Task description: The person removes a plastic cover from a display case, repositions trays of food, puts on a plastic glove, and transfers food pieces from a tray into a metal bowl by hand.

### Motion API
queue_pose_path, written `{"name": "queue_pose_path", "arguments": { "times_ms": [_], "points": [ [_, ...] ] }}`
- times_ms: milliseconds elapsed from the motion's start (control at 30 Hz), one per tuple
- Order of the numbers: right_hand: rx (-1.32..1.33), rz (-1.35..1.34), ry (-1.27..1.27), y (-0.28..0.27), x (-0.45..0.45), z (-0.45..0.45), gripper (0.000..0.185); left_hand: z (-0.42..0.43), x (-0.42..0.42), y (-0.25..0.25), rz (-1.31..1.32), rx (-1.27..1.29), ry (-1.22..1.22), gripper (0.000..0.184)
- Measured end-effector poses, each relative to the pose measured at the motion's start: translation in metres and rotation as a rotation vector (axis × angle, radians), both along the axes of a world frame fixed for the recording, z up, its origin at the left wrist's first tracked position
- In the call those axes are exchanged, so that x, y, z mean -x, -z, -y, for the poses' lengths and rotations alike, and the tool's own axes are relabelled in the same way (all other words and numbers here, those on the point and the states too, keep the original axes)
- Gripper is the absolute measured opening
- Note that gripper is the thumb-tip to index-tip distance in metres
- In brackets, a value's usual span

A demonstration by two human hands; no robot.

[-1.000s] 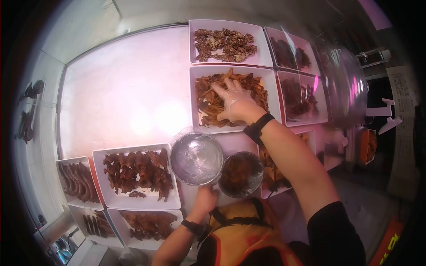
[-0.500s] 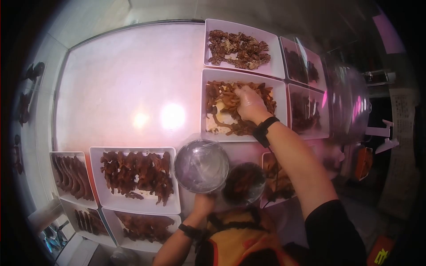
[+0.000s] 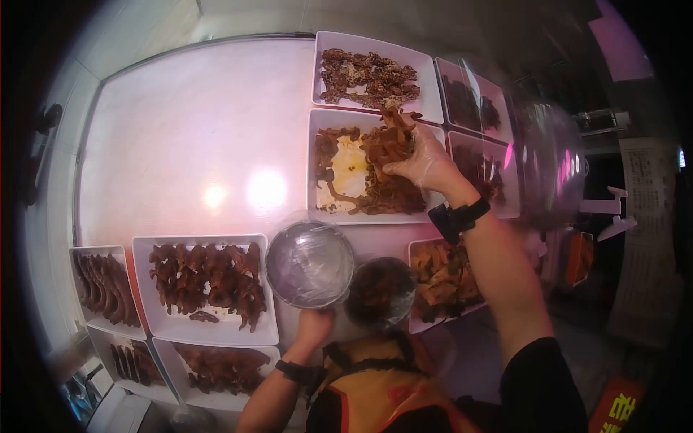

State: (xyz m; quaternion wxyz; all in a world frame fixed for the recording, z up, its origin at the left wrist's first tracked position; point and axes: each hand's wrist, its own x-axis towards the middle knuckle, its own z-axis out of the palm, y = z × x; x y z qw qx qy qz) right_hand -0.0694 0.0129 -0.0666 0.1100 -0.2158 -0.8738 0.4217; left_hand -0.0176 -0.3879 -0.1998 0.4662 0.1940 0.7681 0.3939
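Now the gloved right hand [image 3: 419, 160], no longer dug into the pile [image 3: 397, 198], clasps a clump of brown meat pieces [image 3: 387, 144] near the white tray's [image 3: 361, 218] far edge — a portion lifted free — while the left hand [image 3: 315, 325] meets the plastic-lined bowl's [image 3: 310, 263] near rim, its grip hidden.

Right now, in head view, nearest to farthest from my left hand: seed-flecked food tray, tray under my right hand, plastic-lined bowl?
1. Plastic-lined bowl, at your left hand
2. Tray under your right hand, ahead
3. Seed-flecked food tray, topmost
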Motion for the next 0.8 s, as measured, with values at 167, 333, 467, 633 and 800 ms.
{"name": "queue_pose_path", "arguments": {
  "times_ms": [167,333,467,633,800],
  "points": [
    [-0.135,0.519,-0.022,0.019,-0.014,-0.022,0.1,0.0,-0.001,0.005,-0.018,-0.028,-0.022,0.039],
    [-0.226,0.756,0.137,0.056,-0.027,-0.016,0.125,0.0,0.0,0.002,0.008,-0.073,-0.041,0.036],
    [-0.241,1.055,0.274,0.053,0.013,0.025,0.123,-0.002,0.002,-0.001,0.014,-0.109,-0.037,0.037],
    [-0.15,0.741,0.294,0.083,-0.001,0.006,0.083,-0.01,0.008,-0.017,-0.019,-0.185,-0.049,0.037],
    [0.186,0.248,0.272,0.075,-0.021,-0.037,0.054,-0.003,0.001,-0.003,-0.078,-0.135,-0.015,0.038]
  ]
}}
